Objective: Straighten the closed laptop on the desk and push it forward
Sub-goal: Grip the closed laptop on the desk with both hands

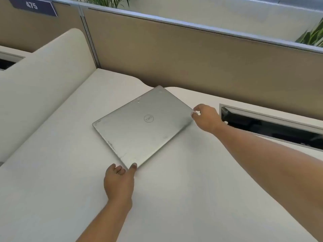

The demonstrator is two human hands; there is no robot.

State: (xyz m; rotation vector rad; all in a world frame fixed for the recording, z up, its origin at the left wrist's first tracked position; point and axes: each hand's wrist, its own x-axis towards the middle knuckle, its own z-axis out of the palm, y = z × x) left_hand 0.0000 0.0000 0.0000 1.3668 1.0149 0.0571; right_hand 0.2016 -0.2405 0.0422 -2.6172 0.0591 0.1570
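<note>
A closed silver laptop (141, 126) lies flat on the white desk (174, 198), turned at an angle so one corner points toward me and another toward the back partition. My left hand (119, 180) grips the near corner, thumb on the lid and fingers curled at the edge. My right hand (205, 117) pinches the right corner with its fingertips. Both forearms reach in from the lower right.
A tan cubicle partition (192, 58) runs along the back of the desk. A curved cream side panel (40, 81) rises on the left. An open cable trough (271, 128) with a dark interior sits at the right, just beyond my right hand.
</note>
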